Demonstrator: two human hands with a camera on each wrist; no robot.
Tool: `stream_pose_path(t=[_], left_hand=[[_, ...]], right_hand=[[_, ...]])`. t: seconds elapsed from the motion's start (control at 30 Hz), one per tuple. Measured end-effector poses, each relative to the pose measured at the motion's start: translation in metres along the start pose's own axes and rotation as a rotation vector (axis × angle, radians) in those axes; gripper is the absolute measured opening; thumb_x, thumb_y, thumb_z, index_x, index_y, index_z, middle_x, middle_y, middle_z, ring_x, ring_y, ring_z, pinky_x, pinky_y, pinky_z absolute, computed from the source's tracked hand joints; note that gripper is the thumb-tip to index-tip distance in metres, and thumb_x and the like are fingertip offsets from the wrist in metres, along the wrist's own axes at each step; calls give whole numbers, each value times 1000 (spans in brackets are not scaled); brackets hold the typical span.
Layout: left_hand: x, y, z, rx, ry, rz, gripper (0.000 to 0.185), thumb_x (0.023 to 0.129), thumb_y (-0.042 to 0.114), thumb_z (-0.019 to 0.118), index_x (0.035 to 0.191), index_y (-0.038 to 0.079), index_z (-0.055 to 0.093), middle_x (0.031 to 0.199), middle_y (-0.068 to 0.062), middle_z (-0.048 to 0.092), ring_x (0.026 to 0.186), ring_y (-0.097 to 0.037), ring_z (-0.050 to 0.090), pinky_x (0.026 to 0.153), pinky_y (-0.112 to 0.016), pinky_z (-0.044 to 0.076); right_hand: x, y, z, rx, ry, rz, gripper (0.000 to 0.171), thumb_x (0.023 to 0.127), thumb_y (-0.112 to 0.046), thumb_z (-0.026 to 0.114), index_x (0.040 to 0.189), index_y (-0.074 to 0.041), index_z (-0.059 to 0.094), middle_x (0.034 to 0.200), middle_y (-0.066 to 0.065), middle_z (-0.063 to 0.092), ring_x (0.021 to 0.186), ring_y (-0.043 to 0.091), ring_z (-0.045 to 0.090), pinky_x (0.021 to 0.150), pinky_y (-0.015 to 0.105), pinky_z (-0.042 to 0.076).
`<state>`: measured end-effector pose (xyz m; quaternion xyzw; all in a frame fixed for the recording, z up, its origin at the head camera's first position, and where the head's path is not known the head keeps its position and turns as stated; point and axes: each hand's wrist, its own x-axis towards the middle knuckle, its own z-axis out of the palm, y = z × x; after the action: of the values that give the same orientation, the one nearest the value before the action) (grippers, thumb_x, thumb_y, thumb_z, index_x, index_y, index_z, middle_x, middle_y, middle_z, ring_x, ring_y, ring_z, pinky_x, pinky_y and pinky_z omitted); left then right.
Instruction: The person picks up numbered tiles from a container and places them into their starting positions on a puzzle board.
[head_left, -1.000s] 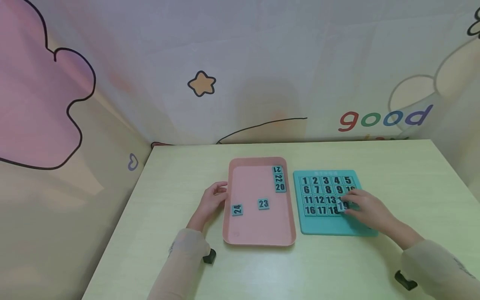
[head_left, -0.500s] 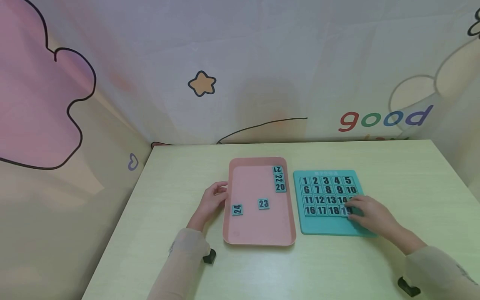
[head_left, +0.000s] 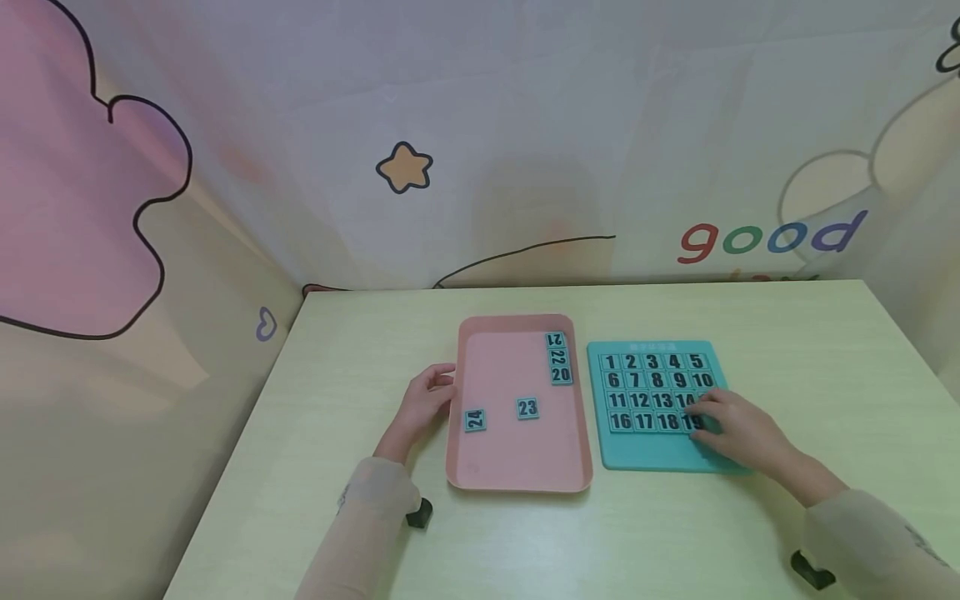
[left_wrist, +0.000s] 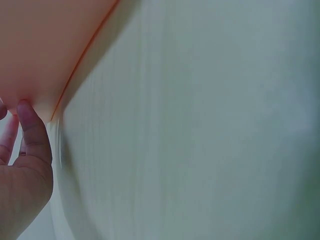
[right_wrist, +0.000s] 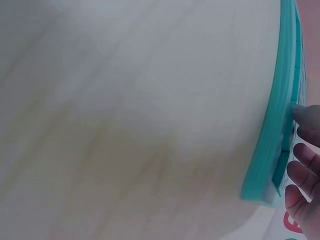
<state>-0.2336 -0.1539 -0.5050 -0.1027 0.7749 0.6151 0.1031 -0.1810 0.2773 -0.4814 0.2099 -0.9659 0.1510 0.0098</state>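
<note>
In the head view my right hand (head_left: pixel 738 425) is over the lower right of a turquoise number board (head_left: pixel 652 454). Its thumb and fingertips pinch the 19 tile (head_left: pixel 689 422), which lies beside the 18 in the bottom row and is partly covered. The right wrist view shows fingers and thumb at the board's edge (right_wrist: pixel 272 115). My left hand (head_left: pixel 420 408) touches the left side of a pink tray (head_left: pixel 495 467) with relaxed fingers. In the left wrist view its thumb rests on the tray's outer wall (left_wrist: pixel 45 50).
Inside the tray lie the 23 tile (head_left: pixel 527 407), the 24 tile (head_left: pixel 475 420) turned sideways, and the 20 tile (head_left: pixel 561 375) lined up with 22 and 21 at the right wall. Tray and board stand side by side on a pale table (head_left: pixel 360 333), with a wall behind.
My right hand has brought the 19 tile from a tilted position over the 18 to a flat place at the 18's right. The left hand and tray have not moved.
</note>
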Motion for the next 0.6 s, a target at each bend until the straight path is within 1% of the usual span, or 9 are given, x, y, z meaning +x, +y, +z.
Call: stream_pose_path(t=[0.1,0.27,0.5,0.6], left_hand=[[0,0,0,1,-1,-8,37,81,8,56,118,9,52,103,-10,53,81,-15,53,66,-21,46],[1,-1,-1,7,-4,-13,37,82,9,56,119,10,52,104,-11,53,82,-15,53,67,-20,45],[2,-1,-1,11,-9,-15,38,83,10,56,120,9,50,106,-11,53,83,-15,53,68,-21,46],[2,-1,-1,18,-5,-17,37,82,10,56,119,10,51,106,-10,53,84,-15,53,69,-21,46]], right_hand=[[4,-3,-1,5,33,-25,28,70,-17,70,95,-4,66,88,5,57,78,17,52,66,35,47],[14,-12,-4,25,76,-48,27,72,-16,69,96,-4,66,90,7,57,80,20,54,66,37,47],[26,-28,-3,34,64,-50,28,74,-20,66,98,-5,65,93,9,59,84,22,54,71,40,48],[32,-36,-2,38,51,-57,29,76,-22,65,100,-6,64,96,9,59,89,24,54,75,42,48]])
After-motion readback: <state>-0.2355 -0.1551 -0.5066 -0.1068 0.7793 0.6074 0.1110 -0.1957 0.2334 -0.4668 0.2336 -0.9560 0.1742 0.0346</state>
